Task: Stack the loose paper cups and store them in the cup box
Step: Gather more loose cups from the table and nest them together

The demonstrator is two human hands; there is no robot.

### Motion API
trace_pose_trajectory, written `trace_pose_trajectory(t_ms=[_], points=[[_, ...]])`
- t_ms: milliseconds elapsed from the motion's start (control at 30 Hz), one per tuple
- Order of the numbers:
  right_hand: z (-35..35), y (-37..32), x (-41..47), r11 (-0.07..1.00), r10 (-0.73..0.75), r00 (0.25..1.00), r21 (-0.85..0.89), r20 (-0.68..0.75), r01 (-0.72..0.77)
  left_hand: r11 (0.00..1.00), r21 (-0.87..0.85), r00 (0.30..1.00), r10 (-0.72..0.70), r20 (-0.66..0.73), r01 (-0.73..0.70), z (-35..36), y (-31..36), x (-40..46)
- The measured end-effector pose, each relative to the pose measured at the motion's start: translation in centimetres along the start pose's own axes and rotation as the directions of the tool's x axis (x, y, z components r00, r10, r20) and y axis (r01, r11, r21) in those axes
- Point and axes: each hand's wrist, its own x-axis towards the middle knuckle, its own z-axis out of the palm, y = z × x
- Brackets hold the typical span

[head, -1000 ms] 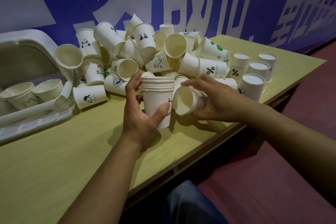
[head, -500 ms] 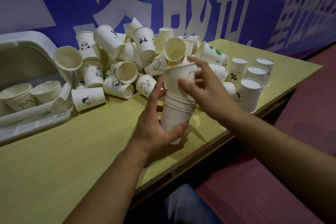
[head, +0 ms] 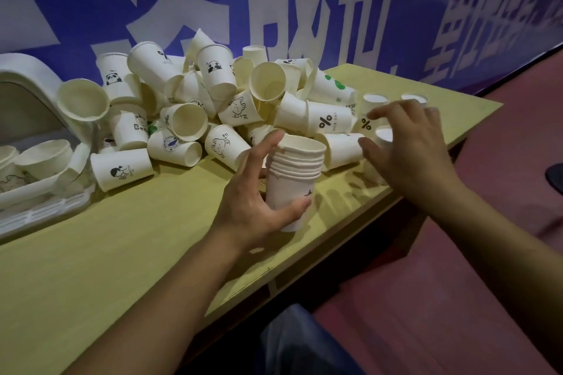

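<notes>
My left hand grips a stack of several nested white paper cups, upright near the table's front edge. My right hand hovers with spread fingers and holds nothing, over the upside-down cups at the right of the table. Its fingertips are near a cup lying on its side. A big pile of loose paper cups covers the back of the yellow table. The white cup box stands open at the left with a few cups inside.
A blue wall banner with white characters rises right behind the pile. The table's front edge runs diagonally beneath my arms, with red floor beyond it. One loose cup lies beside the box.
My right hand has seated the cup it held on top of the stack, let go and moved right toward the upside-down cups. The left hand keeps its grip on the stack.
</notes>
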Motion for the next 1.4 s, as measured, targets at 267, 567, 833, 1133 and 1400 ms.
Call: trace_pose_trajectory(t_ms=[267,567,833,1133,1400], points=[[1.2,4.3,1.0,0.953,0.204,0.962,0.187,0.182,-0.238,0.998,-0.016,0.977,0.065,0.204,-0.063,4.0,1.6,2.8],[-1.7,4.5,1.3,0.761,0.231,0.965,0.641,-0.128,-0.097,0.995,-0.098,0.982,0.039,0.185,-0.021,5.7,0.6,3.0],[2.8,1.3,0.3,0.527,0.066,0.994,0.843,0.086,-0.108,0.982,-0.183,0.974,0.000,0.227,0.042,5.9,0.7,3.1],[3.5,1.4,1.2,0.574,-0.002,0.989,0.810,0.151,-0.122,0.964,-0.253,0.987,-0.041,0.158,0.080,5.5,0.0,3.1],[3.4,1.5,1.4,0.621,-0.126,0.978,0.782,0.167,-0.054,0.973,-0.214,0.989,-0.057,0.135,0.085,4.6,0.0,3.2]])
